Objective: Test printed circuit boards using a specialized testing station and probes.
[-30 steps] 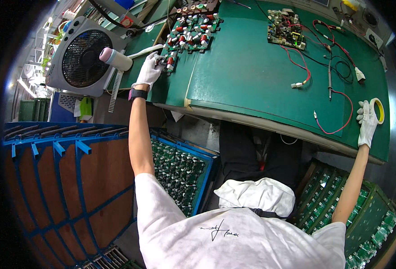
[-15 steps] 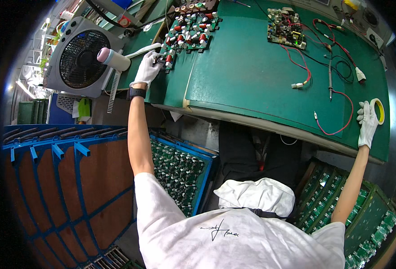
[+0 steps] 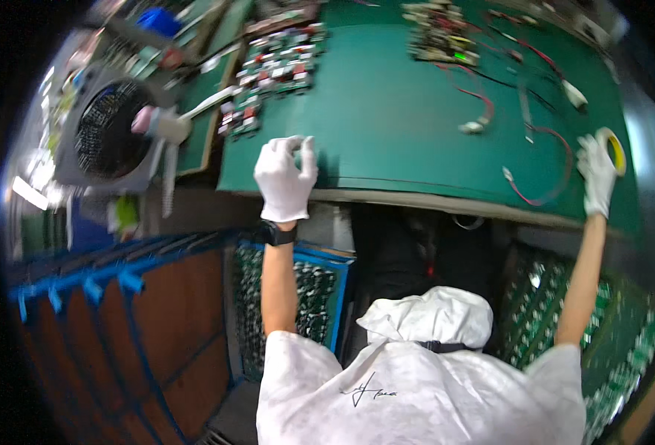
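The green-topped workbench (image 3: 387, 119) is filling the upper view, its far edge running out of sight. Below the bench's left end, a blue-framed rack with brown panels (image 3: 186, 311) is blurring toward the dark rim. Below the bench's right end, a green crate (image 3: 628, 311) is holding rows of circuit boards (image 3: 529, 319), your right arm hiding some. Below its near edge, further left, a blue-rimmed tray (image 3: 344, 293) is carrying densely packed small boards (image 3: 316, 297), your left forearm covering part. On the bench's left end, a cluster of component boards (image 3: 279, 63) is sitting, its details smearing. Your gloved left hand (image 3: 286, 178) is hovering over the bench's near edge, fingers curling toward the thumb; I cannot tell whether it is grasping anything. At the bench's right end, your gloved right hand (image 3: 598, 174) is lying against a yellow-cored tape roll (image 3: 620, 154), which is tilting there; whether you are clasping it, I cannot tell.
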A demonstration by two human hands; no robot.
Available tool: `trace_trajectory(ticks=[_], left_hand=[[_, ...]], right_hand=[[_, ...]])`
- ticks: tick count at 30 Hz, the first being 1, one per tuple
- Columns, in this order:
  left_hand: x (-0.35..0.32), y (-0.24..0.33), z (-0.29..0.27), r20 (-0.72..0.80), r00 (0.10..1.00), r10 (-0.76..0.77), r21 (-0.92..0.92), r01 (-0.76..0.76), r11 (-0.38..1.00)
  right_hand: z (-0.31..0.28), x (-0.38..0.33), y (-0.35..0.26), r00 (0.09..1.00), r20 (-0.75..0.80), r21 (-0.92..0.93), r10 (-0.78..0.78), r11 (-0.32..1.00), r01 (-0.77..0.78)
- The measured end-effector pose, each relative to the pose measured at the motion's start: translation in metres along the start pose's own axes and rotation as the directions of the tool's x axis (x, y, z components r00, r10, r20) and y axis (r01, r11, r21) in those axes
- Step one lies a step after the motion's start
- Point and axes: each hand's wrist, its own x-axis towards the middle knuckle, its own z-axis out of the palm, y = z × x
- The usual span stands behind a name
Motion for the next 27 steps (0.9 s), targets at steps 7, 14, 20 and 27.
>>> trace_trajectory(ticks=[7,14,20,27], left_hand=[[0.047,0.021,0.082,0.089,0.981,0.171,0.050,-0.176,0.983],[0.044,-0.010,0.111,0.186,0.952,0.242,0.204,-0.278,0.939],[0.048,-0.007,0.104,0.319,0.942,0.103,0.250,-0.188,0.950],[0.052,-0.006,0.100,0.322,0.941,0.102,0.239,-0.185,0.953]], right_hand=[[-0.004,-0.015,0.005,0.777,-0.005,-0.380,-0.630,0.719,0.581],[-0.087,-0.144,-0.051,0.751,0.227,-0.843,-0.620,0.260,0.470],[-0.246,-0.205,-0.057,0.941,-0.328,-0.935,-0.076,0.170,-0.312],[-0.429,-0.304,-0.017,0.801,-0.542,-0.758,-0.255,-0.263,-0.597]])
